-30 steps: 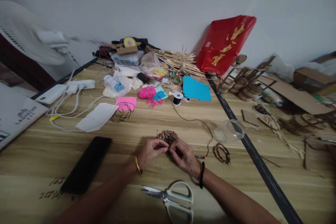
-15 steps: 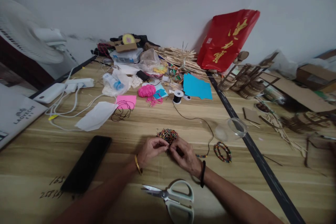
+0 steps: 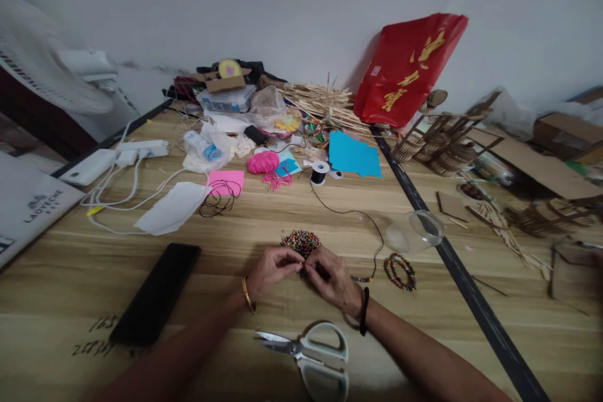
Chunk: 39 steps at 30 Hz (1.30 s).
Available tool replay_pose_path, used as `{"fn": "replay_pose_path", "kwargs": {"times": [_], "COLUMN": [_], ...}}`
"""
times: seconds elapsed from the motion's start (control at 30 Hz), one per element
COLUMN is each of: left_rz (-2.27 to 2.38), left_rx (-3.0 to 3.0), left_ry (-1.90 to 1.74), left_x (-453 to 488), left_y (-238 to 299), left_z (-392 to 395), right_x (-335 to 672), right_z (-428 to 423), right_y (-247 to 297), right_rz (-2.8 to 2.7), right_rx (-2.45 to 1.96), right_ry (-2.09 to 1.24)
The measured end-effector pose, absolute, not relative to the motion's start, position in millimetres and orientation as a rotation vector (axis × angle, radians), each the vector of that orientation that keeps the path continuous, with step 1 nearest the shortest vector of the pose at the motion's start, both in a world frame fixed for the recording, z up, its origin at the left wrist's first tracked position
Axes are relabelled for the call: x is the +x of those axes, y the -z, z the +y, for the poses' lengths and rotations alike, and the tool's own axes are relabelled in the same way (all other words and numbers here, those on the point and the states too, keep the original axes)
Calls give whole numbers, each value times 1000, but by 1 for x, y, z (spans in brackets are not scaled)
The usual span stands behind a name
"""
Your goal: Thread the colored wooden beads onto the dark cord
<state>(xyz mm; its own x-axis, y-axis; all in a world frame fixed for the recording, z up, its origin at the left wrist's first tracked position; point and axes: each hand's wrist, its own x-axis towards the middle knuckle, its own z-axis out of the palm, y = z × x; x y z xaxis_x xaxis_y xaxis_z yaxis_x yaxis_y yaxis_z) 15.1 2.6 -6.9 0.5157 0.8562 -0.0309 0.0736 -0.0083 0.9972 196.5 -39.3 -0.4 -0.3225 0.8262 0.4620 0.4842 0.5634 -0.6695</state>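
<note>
Both hands meet at the near edge of a pile of small coloured beads (image 3: 301, 241) on the wooden table (image 3: 264, 220). My left hand (image 3: 271, 271) is pinched, fingertips against those of my right hand (image 3: 330, 277), which is also pinched; what they pinch is too small to make out. A thin black cord (image 3: 358, 217) runs from a black spool (image 3: 319, 174) down to my right hand, with a short strung run of beads (image 3: 360, 279) beside it. A finished bead bracelet (image 3: 399, 272) lies right of my right hand.
Scissors (image 3: 308, 355) lie just below my wrists. A black phone (image 3: 156, 293) lies at the left, a clear plastic cup (image 3: 414, 232) on its side at the right. Pink yarn (image 3: 263, 163), blue paper (image 3: 353, 157), a red bag (image 3: 407, 69), sticks and a fan (image 3: 51, 69) crowd the back.
The view has tipped slightly, so the table's things sit a little higher in frame. My hands stay pinched together at the bead pile.
</note>
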Motion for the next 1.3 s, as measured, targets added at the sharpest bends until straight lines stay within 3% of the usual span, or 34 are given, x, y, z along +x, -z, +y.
{"fn": "replay_pose_path", "kwargs": {"times": [1.3], "left_rz": [805], "left_rx": [1437], "left_ry": [-705], "left_x": [13], "left_y": [-7], "left_z": [1], "right_x": [198], "right_z": [-43], "right_y": [-7], "right_rz": [-2056], "right_rx": [-898], "right_ry": [-510]}}
